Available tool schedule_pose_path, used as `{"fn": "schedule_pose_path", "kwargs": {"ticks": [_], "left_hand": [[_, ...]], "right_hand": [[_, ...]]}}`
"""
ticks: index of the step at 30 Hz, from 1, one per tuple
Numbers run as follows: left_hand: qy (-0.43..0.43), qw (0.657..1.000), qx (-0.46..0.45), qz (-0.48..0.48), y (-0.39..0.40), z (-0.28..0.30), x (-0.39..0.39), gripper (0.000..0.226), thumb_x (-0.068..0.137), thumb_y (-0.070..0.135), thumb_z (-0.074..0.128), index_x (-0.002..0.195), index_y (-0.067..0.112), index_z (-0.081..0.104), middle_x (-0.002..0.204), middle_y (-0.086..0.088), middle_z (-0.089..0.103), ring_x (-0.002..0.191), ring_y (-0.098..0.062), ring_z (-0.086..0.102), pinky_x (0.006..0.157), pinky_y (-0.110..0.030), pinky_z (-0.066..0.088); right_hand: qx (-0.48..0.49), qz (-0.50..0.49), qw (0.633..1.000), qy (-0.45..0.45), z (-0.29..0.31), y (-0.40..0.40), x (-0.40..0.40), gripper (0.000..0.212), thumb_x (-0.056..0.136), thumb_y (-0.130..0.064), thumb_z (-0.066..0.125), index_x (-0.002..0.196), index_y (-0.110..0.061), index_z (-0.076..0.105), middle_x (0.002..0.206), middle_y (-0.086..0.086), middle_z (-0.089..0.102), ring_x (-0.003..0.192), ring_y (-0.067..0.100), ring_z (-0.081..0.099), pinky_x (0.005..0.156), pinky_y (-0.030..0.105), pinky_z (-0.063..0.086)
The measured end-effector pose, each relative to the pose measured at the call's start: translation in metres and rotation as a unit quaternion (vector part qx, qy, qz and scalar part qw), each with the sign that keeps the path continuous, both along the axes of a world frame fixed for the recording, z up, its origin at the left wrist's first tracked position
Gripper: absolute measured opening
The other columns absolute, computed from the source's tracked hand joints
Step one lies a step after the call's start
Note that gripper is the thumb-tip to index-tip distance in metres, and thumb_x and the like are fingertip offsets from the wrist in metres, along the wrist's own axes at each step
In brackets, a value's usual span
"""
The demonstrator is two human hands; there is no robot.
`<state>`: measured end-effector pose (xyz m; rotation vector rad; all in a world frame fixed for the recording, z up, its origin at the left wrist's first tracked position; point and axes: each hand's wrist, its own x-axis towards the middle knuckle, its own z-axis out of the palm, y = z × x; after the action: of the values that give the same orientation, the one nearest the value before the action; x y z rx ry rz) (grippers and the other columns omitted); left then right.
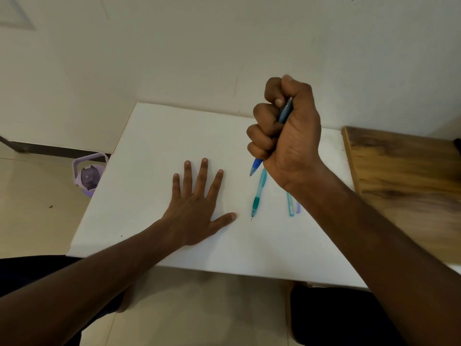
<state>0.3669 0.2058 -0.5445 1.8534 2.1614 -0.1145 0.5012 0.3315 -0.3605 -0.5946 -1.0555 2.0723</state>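
My right hand (287,128) is raised above the white table (154,136), its fingers curled in a fist round a blue pen (257,166) whose tip points down. My left hand (197,206) lies flat on the table, palm down, fingers spread. A teal pen (259,193) lies on the table just below the blue pen's tip, to the right of my left thumb. A teal pen cap (290,206) and a small purple piece (298,208) lie beside my right wrist, partly hidden by it.
A purple water bottle (88,174) stands on the floor off the table's left edge. A wooden surface (404,171) adjoins the table on the right. A wall rises right behind the table. My knees show below the near edge.
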Motion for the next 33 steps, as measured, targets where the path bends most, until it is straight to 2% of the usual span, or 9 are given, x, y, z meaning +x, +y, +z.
{"fn": "schedule_pose_path", "kwargs": {"ticks": [4,11,23,27,29,30,31,32,33], "left_hand": [[0.001,1.000,0.000,-0.002,0.001,0.002,0.002,0.113,0.078,0.097,0.000,0.161,0.028,-0.034,0.166,-0.011,-0.047,0.154,-0.050,-0.035,0.127,-0.069,-0.006],[0.000,1.000,-0.010,0.001,0.002,0.006,0.003,0.113,0.079,0.094,0.005,0.162,0.028,-0.033,0.165,-0.011,-0.047,0.154,-0.049,-0.036,0.128,-0.069,-0.006],[0.000,1.000,-0.016,0.002,0.002,0.007,0.003,0.114,0.077,0.096,0.000,0.162,0.028,-0.033,0.166,-0.011,-0.047,0.154,-0.049,-0.035,0.127,-0.070,-0.004],[0.009,0.999,-0.035,0.006,0.005,0.017,0.003,0.114,0.084,0.094,0.019,0.165,0.027,-0.025,0.170,-0.012,-0.040,0.156,-0.050,-0.030,0.128,-0.068,-0.003],[-0.057,0.998,-0.004,0.030,0.007,0.031,0.005,0.103,0.092,0.085,0.038,0.170,0.028,0.004,0.178,-0.011,-0.016,0.163,-0.042,-0.013,0.131,-0.064,0.005],[-0.140,0.987,0.053,0.058,0.007,0.040,0.008,0.085,0.095,0.078,0.044,0.165,0.032,0.029,0.178,-0.008,0.009,0.165,-0.031,0.005,0.131,-0.060,0.016],[-0.250,0.954,0.128,0.103,0.007,0.049,0.012,0.064,0.099,0.071,0.047,0.152,0.036,0.053,0.171,-0.001,0.035,0.158,-0.018,0.026,0.127,-0.055,0.029],[-0.374,0.893,0.187,0.165,0.008,0.058,0.016,0.049,0.102,0.067,0.046,0.135,0.039,0.069,0.157,0.008,0.056,0.144,-0.009,0.043,0.119,-0.049,0.039],[-0.500,0.810,0.205,0.227,0.008,0.067,0.021,0.049,0.102,0.066,0.042,0.122,0.040,0.077,0.143,0.015,0.067,0.130,-0.008,0.054,0.109,-0.045,0.046]], "right_hand": [[0.069,0.005,0.997,-0.031,-0.003,0.000,0.003,0.030,0.107,-0.020,0.025,0.081,-0.017,0.040,0.056,0.001,0.016,0.045,0.014,0.009,0.046,0.024,0.012],[0.094,0.009,0.995,-0.026,-0.004,-0.001,0.003,0.023,0.103,-0.023,0.029,0.084,-0.016,0.042,0.055,0.000,0.018,0.044,0.013,0.011,0.045,0.021,0.016],[0.021,-0.013,1.000,-0.015,-0.004,0.003,0.004,0.035,0.108,-0.027,0.028,0.077,-0.018,0.044,0.054,-0.002,0.020,0.042,0.010,0.016,0.045,0.019,0.019],[-0.006,-0.030,1.000,0.004,-0.006,0.006,0.004,0.033,0.107,-0.026,0.028,0.079,-0.018,0.045,0.056,-0.002,0.018,0.041,0.009,0.016,0.046,0.020,0.017],[-0.031,-0.041,0.998,0.020,-0.007,0.009,0.005,0.035,0.108,-0.035,0.032,0.082,-0.019,0.049,0.054,-0.004,0.021,0.041,0.009,0.017,0.046,0.019,0.018],[-0.048,-0.046,0.997,0.030,-0.007,0.011,0.006,0.038,0.108,-0.042,0.033,0.083,-0.019,0.050,0.053,-0.005,0.022,0.041,0.010,0.016,0.045,0.019,0.018],[-0.066,-0.049,0.996,0.041,-0.007,0.013,0.008,0.042,0.107,-0.048,0.033,0.083,-0.019,0.051,0.053,-0.005,0.022,0.042,0.010,0.015,0.045,0.019,0.018],[-0.083,-0.052,0.994,0.051,-0.008,0.016,0.009,0.043,0.105,-0.050,0.032,0.083,-0.018,0.051,0.054,-0.005,0.020,0.043,0.010,0.014,0.045,0.019,0.017],[-0.098,-0.055,0.992,0.061,-0.009,0.018,0.010,0.042,0.103,-0.049,0.031,0.082,-0.018,0.051,0.056,-0.005,0.019,0.044,0.011,0.013,0.046,0.019,0.017]]}}
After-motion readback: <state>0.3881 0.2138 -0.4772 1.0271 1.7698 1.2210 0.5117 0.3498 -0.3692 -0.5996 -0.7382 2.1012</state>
